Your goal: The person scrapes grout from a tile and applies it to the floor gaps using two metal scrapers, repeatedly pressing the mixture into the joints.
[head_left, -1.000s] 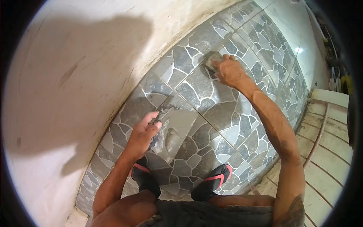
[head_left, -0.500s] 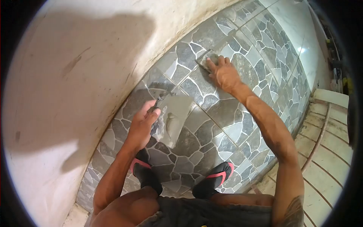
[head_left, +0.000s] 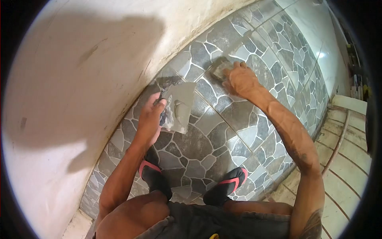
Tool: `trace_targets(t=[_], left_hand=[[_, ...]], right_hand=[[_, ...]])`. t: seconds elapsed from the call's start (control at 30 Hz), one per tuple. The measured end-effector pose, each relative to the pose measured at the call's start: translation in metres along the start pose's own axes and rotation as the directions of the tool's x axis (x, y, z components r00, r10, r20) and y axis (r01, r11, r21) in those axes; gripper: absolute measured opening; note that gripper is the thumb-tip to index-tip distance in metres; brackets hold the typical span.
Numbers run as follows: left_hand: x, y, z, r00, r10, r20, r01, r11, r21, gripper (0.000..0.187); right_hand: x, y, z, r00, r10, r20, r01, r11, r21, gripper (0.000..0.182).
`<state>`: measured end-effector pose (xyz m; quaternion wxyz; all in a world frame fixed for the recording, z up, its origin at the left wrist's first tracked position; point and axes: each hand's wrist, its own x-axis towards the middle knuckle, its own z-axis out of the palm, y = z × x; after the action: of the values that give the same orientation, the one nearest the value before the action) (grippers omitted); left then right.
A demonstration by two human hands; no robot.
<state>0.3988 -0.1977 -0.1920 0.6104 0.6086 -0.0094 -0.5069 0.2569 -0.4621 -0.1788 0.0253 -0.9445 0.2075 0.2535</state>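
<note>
My left hand (head_left: 150, 117) is closed on the edge of a flat grey plate (head_left: 187, 95), held above the floor on the left. Wet grey grout (head_left: 181, 111) is smeared and heaped on its face. Further up and to the right, my right hand (head_left: 240, 79) grips a small flat grout float (head_left: 221, 67), its handle mostly hidden by the fingers. The float is down at a joint in the grey stone-pattern tiles (head_left: 195, 147). A darker smear (head_left: 240, 42) runs along the joint beyond it.
A stained pale wall (head_left: 79, 99) curves along the left edge of the floor. My feet in black socks and pink-strapped sandals (head_left: 230, 183) stand on the tiles. A ledge of pale slats with a curved brown rod (head_left: 340, 139) borders the right side.
The float has tilted and shifted slightly right and down along the tiles with my right hand. My left hand has raised the plate and turned it, away from my feet.
</note>
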Motion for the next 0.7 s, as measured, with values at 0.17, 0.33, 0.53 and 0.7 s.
trace_targets(t=[0.17, 0.33, 0.53, 0.7], left_hand=[[-0.003, 0.005, 0.001, 1.0, -0.028, -0.009, 0.028, 0.999, 0.017, 0.032], [-0.002, 0.008, -0.002, 0.998, -0.028, -0.048, 0.029, 0.999, 0.019, 0.029], [0.007, 0.005, -0.004, 0.999, 0.044, -0.015, -0.045, 0.999, -0.015, 0.037], [0.015, -0.002, -0.002, 0.993, 0.101, 0.063, -0.101, 0.995, 0.002, 0.041]], right_hand=[[0.018, 0.002, 0.066, 0.896, -0.104, -0.433, 0.121, 0.993, 0.011, 0.051], [-0.013, 0.005, 0.015, 0.989, -0.125, -0.073, 0.132, 0.986, 0.097, 0.055], [-0.062, -0.013, -0.037, 0.912, -0.3, -0.28, 0.402, 0.79, 0.464, 0.055], [-0.076, -0.031, -0.045, 0.792, -0.496, -0.357, 0.594, 0.763, 0.257, 0.064]])
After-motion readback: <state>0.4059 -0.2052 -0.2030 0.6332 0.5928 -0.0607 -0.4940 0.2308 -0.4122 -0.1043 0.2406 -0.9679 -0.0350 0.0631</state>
